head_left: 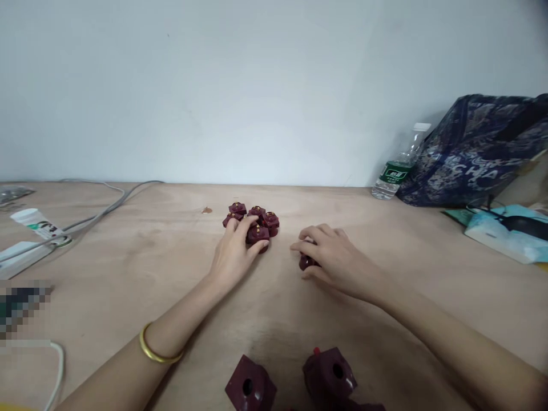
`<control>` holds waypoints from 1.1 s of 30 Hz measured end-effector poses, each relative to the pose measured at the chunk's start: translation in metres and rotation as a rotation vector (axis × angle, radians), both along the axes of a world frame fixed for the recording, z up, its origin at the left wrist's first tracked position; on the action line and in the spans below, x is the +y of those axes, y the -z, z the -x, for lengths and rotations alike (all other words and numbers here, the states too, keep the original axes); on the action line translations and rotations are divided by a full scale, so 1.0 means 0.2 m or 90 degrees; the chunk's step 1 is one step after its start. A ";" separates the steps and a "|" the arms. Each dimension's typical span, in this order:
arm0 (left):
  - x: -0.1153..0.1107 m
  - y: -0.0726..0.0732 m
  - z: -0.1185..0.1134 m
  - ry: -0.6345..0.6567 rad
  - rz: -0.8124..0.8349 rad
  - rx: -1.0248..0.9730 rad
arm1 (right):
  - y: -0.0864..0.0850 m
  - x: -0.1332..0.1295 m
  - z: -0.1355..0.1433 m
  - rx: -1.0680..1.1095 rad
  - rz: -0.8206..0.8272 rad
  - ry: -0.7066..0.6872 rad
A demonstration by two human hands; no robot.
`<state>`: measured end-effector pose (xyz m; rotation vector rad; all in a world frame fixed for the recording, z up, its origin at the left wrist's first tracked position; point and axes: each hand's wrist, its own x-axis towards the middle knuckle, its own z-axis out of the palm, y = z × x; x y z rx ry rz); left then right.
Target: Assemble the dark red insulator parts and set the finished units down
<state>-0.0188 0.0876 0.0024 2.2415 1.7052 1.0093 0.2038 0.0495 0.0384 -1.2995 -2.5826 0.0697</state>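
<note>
Several dark red parts with gold-coloured tips (270, 219) stand in a cluster near the middle of the table. My left hand (234, 250) is at the cluster's near left side, thumb and fingers closed around the nearest part (258, 233). To the right, my right hand (327, 255) is curled over another dark red part (305, 262), mostly hidden under the fingers. At the bottom edge lie more dark red parts, one with a round hole (251, 383) and one beside it with a red bit on top (329, 375).
A water bottle (391, 173) leans against a dark patterned bag (466, 154) at the back right. Tissue pack (505, 231) and glasses lie at the right. Cables (105, 211), a white tube (40, 225) and a white box (23, 257) are at the left.
</note>
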 end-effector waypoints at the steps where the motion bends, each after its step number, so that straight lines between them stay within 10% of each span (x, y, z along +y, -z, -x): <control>1: 0.00 -0.01 0.00 -0.019 -0.010 0.012 | -0.05 -0.02 -0.01 0.034 0.037 0.005; 6: -0.05 -0.09 0.01 -0.010 -0.073 -0.033 | -0.26 -0.23 -0.03 0.071 0.351 -0.079; 13: -0.18 -0.17 -0.07 0.466 0.332 -0.204 | -0.21 -0.16 -0.01 0.181 0.329 -0.083; 21: -0.19 -0.13 -0.09 0.260 0.045 0.010 | 0.05 -0.01 0.09 0.381 0.266 0.122; 28: -0.14 -0.16 0.00 0.341 0.407 -0.152 | -0.03 -0.02 0.01 0.348 0.114 -0.071; 33: -0.08 -0.20 0.16 0.168 0.329 -0.228 | 0.02 0.01 -0.02 0.113 0.056 -0.082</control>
